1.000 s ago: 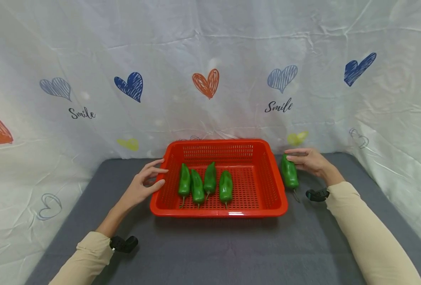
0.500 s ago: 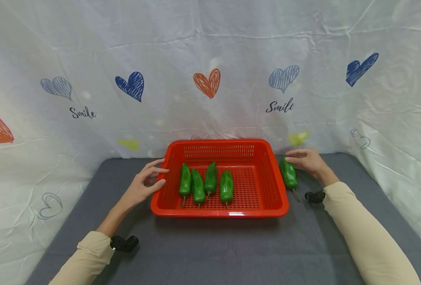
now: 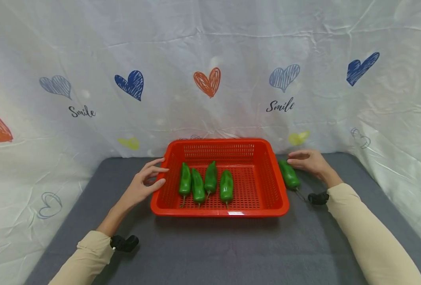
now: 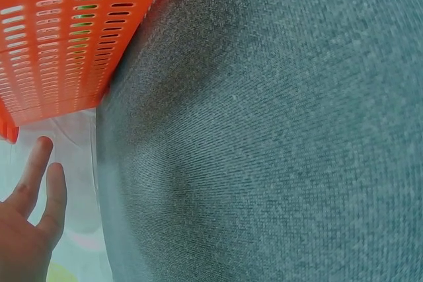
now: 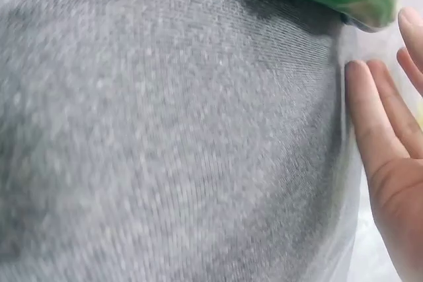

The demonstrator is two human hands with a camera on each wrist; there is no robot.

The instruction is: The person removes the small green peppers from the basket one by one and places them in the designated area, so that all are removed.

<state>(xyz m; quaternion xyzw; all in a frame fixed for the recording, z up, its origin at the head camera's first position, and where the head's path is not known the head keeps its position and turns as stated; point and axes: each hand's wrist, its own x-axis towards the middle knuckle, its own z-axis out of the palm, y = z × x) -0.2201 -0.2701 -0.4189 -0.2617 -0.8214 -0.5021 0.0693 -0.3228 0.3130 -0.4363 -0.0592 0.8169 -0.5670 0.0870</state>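
Note:
A red plastic basket (image 3: 255, 186) stands on the grey cloth, with several green peppers (image 3: 226, 186) lying in its left and middle part. At its left rim is my left hand (image 3: 143, 184), fingers spread and reaching over the edge; in the left wrist view that hand (image 4: 30, 216) shows straight fingers near the basket wall (image 4: 63, 51). Another green pepper (image 3: 289, 175) lies on the cloth along the basket's right side. My right hand (image 3: 310, 163) is beside that pepper's far end. In the right wrist view its fingers (image 5: 370, 113) are extended near the pepper's tip (image 5: 373, 14).
The grey-covered table (image 3: 214, 249) reaches toward me in front of the basket. Close behind the basket hangs a white curtain (image 3: 239, 99) printed with hearts. A black wrist camera (image 3: 125, 244) is worn on each arm.
The pepper outside the basket has tipped, its far end nearer the basket and its stem farther right. My right hand has shifted slightly right, off the pepper's end. My left hand stays put.

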